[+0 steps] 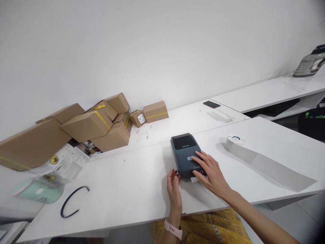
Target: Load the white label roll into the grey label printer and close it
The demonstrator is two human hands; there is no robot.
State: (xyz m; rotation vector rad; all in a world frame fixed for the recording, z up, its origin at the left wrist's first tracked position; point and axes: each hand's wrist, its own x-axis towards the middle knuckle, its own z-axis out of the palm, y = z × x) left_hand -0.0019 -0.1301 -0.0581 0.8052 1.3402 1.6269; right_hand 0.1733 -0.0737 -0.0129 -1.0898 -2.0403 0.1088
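Note:
A dark grey-green label printer sits on the white table in front of me, with a short white paper tab showing at its near edge. My right hand rests over its top and right side, fingers spread, one fingertip beside a small light button. At the printer's near left corner, my left hand curls its fingers against the casing. The undersides of the left fingers are partly hidden. To the right lies a roll of label paper with a long grey-white strip unrolled toward the table's right edge.
Several cardboard boxes are piled at the back left, with a smaller box against the wall. Plastic packages and a black headband lie at the left. Farther back are a phone and a large jug.

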